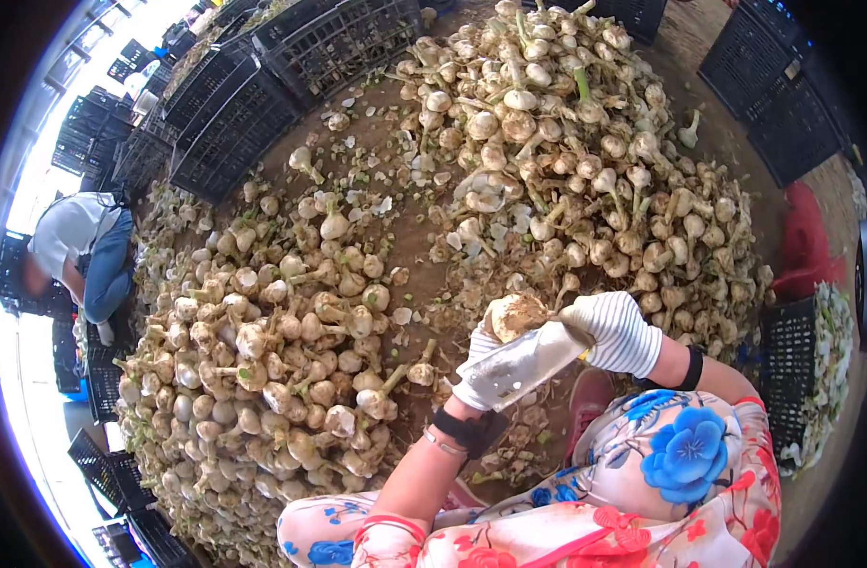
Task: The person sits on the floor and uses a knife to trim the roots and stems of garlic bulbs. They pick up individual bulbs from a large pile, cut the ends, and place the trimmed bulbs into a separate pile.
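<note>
My left hand [477, 362], in a white striped glove, grips a garlic bulb [519, 317] with its brown root side up. In my right hand [618, 332], gloved alike, is a knife with a broad, soiled metal blade [522, 363]. The blade slants down to the left in front of the bulb and covers part of my left hand. Whether its edge touches the bulb I cannot tell. Ahead of my hands lies a heap of garlic bulbs with stems [582, 156]. Another large garlic heap [263, 383] spreads to the left.
Black plastic crates [227, 128] stand along the far left, with more crates [767, 92] at the upper right. A crate of garlic trimmings [788, 376] is on the right beside a red object [806, 241]. Peel scraps litter the soil. A person [86, 248] crouches at the left.
</note>
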A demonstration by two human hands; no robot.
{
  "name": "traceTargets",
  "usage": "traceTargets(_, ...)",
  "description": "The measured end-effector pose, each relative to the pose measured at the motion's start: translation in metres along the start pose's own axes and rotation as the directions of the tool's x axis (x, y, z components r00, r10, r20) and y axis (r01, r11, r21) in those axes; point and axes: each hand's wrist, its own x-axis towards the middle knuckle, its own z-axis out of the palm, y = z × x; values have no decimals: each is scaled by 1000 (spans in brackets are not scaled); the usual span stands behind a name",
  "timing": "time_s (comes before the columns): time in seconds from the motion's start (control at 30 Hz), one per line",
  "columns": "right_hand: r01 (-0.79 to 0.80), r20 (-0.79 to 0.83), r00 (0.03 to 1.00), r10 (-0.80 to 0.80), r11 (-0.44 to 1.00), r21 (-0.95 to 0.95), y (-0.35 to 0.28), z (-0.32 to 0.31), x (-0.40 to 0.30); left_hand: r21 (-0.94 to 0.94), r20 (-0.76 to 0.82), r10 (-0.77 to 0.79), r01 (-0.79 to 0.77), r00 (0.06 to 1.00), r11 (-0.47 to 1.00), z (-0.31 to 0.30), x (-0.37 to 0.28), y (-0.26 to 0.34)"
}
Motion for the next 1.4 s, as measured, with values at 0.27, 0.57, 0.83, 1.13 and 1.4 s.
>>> traceTargets(0.27,-147,-94,984,152,987,59,18,23,-5,542,121,-49,-25,991,840,-40,5,-13)
traceTargets(0.57,-549,5,821,570,794,-260,105,41,-54,158,-69,-130,140,989,978,3,4,7)
traceTargets(0.83,-462,-168,863,477,879,119,70,42,-29,324,-142,117,-66,983,944,-67,37,6)
traceTargets(1.13,-13,-101,995,-7,981,-194,14,46,-1,-472,-239,-342,200,909,859,-19,15,-2)
traceTargets(1.4,-160,-169,978,124,962,-221,44,53,-12,-379,-520,-503,341,691,860,12,20,5)
